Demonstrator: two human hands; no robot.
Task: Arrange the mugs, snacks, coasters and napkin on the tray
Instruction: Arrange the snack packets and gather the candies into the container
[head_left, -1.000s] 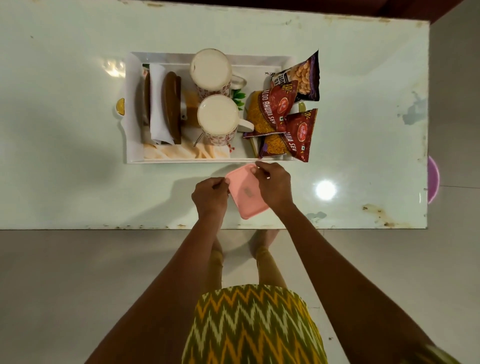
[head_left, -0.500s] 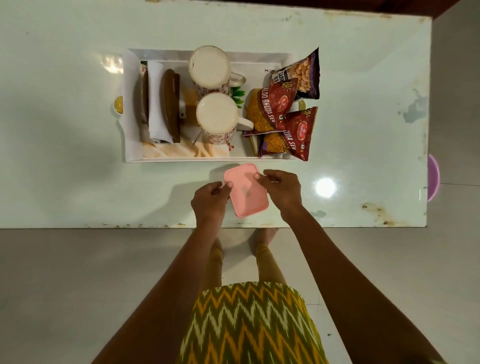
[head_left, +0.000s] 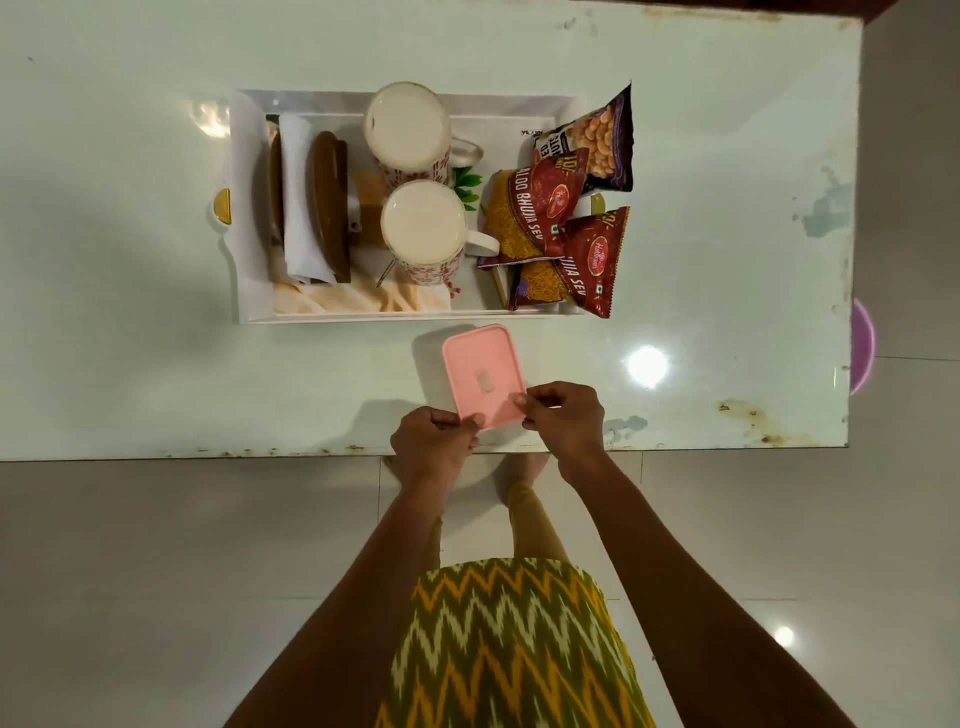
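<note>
A white tray (head_left: 244, 291) sits on the table. It holds two white mugs (head_left: 407, 127) (head_left: 423, 226), brown coasters (head_left: 330, 208) standing on edge with a white napkin (head_left: 298, 197) between them, and three snack packets (head_left: 540, 208) (head_left: 576, 265) (head_left: 597, 145) at its right end. Just in front of the tray, I hold a flat pink rectangular lid (head_left: 480, 371) over the table. My left hand (head_left: 434, 441) pinches its near left corner. My right hand (head_left: 563, 418) pinches its near right edge.
The pale glass table has its front edge (head_left: 208, 454) just below my hands, and its right edge is near a purple object (head_left: 862, 345) on the floor. Light reflections glare on the table top. Tiled floor lies below.
Both hands have drawn back toward the table's front edge with the pink lid, which has turned from tilted to nearly straight and now lies further from the tray.
</note>
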